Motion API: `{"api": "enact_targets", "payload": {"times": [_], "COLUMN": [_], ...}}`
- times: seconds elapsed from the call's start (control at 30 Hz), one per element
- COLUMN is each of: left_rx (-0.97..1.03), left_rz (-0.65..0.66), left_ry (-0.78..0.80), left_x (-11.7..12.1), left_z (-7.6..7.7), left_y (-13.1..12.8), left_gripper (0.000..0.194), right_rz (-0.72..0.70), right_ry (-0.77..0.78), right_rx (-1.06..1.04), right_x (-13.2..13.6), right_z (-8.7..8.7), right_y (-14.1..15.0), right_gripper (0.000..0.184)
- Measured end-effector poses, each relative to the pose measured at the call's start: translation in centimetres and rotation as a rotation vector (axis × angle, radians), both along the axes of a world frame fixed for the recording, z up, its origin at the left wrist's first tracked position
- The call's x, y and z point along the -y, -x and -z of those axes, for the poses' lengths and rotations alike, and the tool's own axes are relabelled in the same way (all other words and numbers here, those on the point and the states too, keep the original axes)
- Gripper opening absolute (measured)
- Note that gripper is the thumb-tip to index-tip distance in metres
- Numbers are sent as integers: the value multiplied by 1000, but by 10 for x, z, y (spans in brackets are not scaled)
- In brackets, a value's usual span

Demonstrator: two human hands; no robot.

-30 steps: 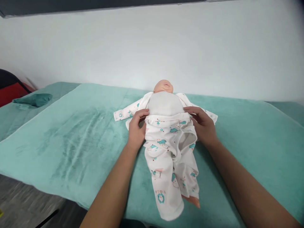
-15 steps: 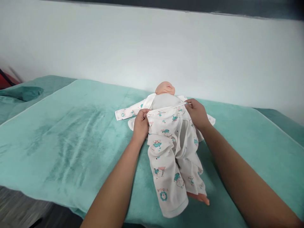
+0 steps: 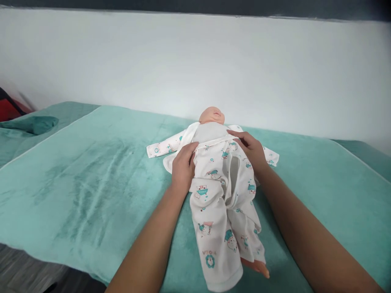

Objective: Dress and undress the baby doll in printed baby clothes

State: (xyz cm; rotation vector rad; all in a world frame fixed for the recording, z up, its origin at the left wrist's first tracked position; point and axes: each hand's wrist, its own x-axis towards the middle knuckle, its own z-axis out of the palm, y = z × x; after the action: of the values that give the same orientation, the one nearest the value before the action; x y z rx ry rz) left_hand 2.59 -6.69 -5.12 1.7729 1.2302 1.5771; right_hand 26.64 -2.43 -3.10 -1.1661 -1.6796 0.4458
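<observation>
White printed trousers (image 3: 210,175) on doll (image 3: 210,132)

Our left hand (image 3: 183,167) is at the waistband's (image 3: 214,142) eight o'clock, our right hand (image 3: 253,152) at three; fingers (image 3: 238,133) bent against the cloth, can't tell if gripping. Doll lies on green cover (image 3: 106,183), head (image 3: 210,115) at twelve, bare foot (image 3: 257,266) at five.

White trousers (image 3: 210,199) printed with teal and pink cartoon figures and a white jacket (image 3: 166,147) in similar print dress a doll (image 3: 210,115), pink at the head, pale grey at the torso; the cover (image 3: 106,195) here is sea green; the wall (image 3: 195,69), whitish; the floor (image 3: 18,268), streaked dark grey.
</observation>
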Motion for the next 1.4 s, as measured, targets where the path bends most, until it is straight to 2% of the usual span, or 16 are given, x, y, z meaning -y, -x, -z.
{"api": "enact_targets", "payload": {"times": [0.2,0.3,0.4,0.47,0.57,0.7,0.8,0.9,1.0,1.1,1.23,1.4], "left_rx": [158,154,156,178,207,200,223,255,328,364,373,384], "left_rz": [0,0,-11,-1,18,-6,5,13,90,157,227,309], "left_ry": [221,241,243,250,273,306,409,543,615,661,663,641], "left_x": [-5,-14,-20,-23,-24,-25,-24,-19,-12,-9,-9,-7], "left_z": [-9,-10,-7,-6,-5,-5,-8,-15,-21,-22,-17,-15], "left_y": [-6,-7,-6,-6,-4,-2,0,3,5,8,13,15], "left_gripper": [27,24,24,24,24,24,19,14,17,22,25,27], "right_rz": [156,229,291,268,171,145,129,166,215,157,34,-69], "right_ry": [111,121,106,142,230,227,221,236,274,369,470,572], "right_rx": [238,305,353,264,-8,-259,-282,-196,-72,-11,-145,-347], "right_x": [-10,-19,-28,-31,-32,-29,-24,-12,7,25,37,34], "right_z": [-26,-38,-42,-39,-27,-14,-11,-9,-4,3,10,12], "right_y": [5,17,28,31,28,22,17,9,-4,-16,-24,-23], "right_gripper": [27,28,27,23,23,29,29,25,22,21,27,31]}}
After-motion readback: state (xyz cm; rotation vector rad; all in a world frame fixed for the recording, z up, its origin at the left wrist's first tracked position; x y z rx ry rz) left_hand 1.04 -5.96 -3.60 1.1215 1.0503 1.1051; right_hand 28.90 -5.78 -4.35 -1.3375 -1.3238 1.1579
